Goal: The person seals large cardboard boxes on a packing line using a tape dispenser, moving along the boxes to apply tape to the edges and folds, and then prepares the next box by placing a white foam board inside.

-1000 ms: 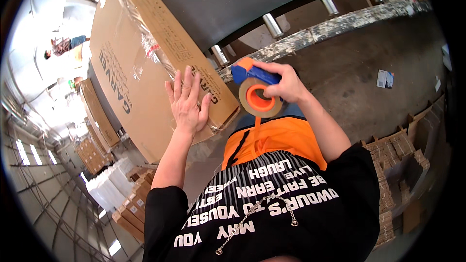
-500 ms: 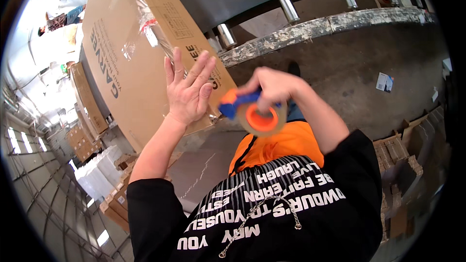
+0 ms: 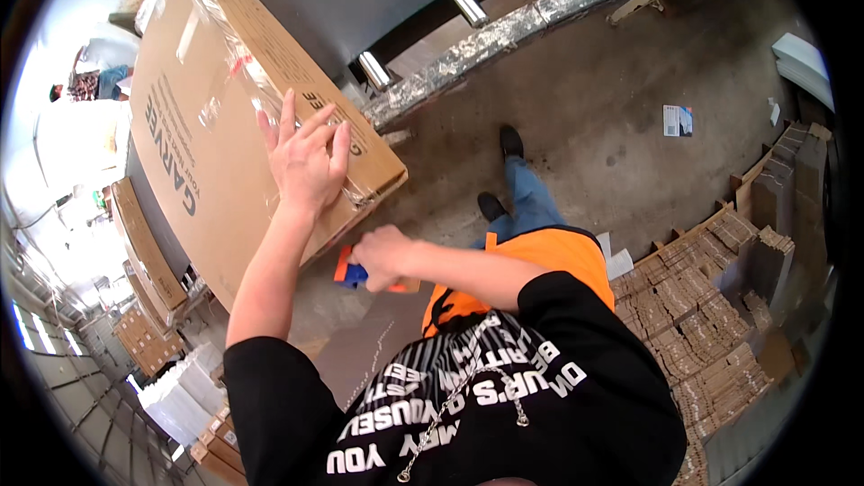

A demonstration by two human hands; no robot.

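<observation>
A large flat cardboard box lies at the left, with clear tape along its upper edge and near corner. Spread over that taped edge is my left hand, fingers apart and holding nothing. My right hand grips a tape dispenser with blue and orange parts, just below the box's near corner. The hand hides much of the dispenser, including most of its tape roll.
A worn conveyor rail with metal rollers runs along the far side. Stacked folded cardboard stands at the right. A printed sheet lies on the concrete floor. Another person is at the far left.
My right hand has carried the tape dispenser left and nearer, to just below the box's corner. My left hand stays over the taped edge. The view has shifted.
</observation>
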